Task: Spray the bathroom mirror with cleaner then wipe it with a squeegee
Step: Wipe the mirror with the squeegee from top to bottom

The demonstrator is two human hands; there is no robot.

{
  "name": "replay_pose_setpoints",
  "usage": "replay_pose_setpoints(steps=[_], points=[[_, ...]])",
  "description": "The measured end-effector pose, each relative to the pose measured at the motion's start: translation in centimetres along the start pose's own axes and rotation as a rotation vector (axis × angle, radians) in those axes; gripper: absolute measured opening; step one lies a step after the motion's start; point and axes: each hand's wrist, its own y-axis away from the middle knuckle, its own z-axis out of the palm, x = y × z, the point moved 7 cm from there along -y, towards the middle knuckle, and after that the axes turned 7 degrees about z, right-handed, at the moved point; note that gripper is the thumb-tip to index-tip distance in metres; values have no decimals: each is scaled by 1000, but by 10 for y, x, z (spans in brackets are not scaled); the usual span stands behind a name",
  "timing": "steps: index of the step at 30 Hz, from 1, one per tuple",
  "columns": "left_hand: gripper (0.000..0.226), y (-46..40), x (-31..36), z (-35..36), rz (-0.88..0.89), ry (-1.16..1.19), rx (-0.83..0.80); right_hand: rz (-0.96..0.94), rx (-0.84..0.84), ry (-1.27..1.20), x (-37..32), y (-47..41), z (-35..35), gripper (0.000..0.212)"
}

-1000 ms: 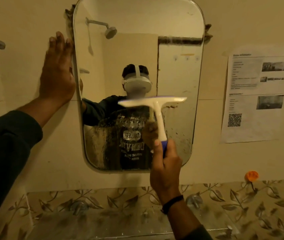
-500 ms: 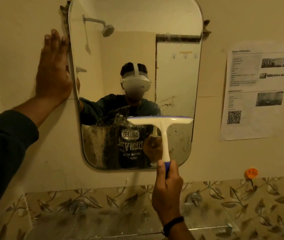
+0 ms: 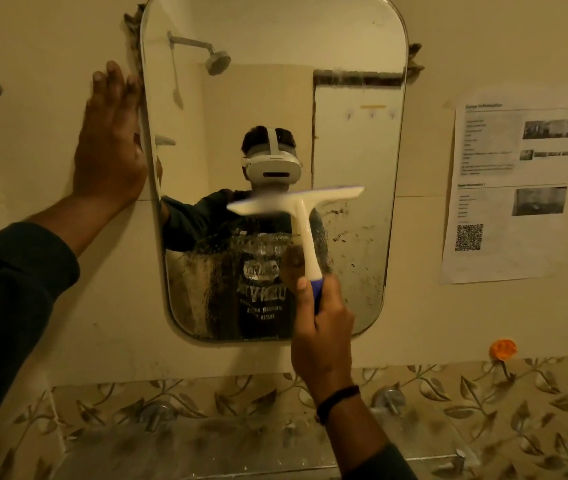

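Squeegee (image 3: 301, 216) in front of mirror (image 3: 352, 147) at mid-height, blade tilted, left end lower and motion-blurred; whether blade touches the glass cannot be told. Right hand (image 3: 324, 336) fingers clenched round its blue grip, hiding most of it. Left hand (image 3: 111, 147) flat, fingers released, on wall at mirror's left edge; mirror top cut off.
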Motion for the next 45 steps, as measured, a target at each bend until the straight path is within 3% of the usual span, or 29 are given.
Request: replay_pose_setpoints(steps=[7, 13, 16, 19, 22, 27, 38, 45], points=[[60, 1, 2, -1, 7, -6, 9, 125, -13, 84, 48, 72, 1, 29], [60, 2, 0, 2, -4, -22, 13, 26, 34, -10, 2, 40, -2, 18], [59, 2, 0, 2, -1, -37, 20, -20, 29, -15, -20, 5, 7, 31], [59, 2, -1, 2, 6, -30, 19, -18, 13, 5, -19, -6, 14, 30], [59, 3, 0, 0, 13, -20, 23, 13, -24, 32, 7, 23, 14, 20], [56, 4, 3, 0, 13, -19, 43, 109, -61, 142, 45, 82, 12, 35], [56, 3, 1, 1, 7, -17, 33, -50, -59, 86, -41, 11, 42, 17], [56, 4, 2, 0, 19, -29, 15, 80, -104, 156, 30, 78, 47, 32]])
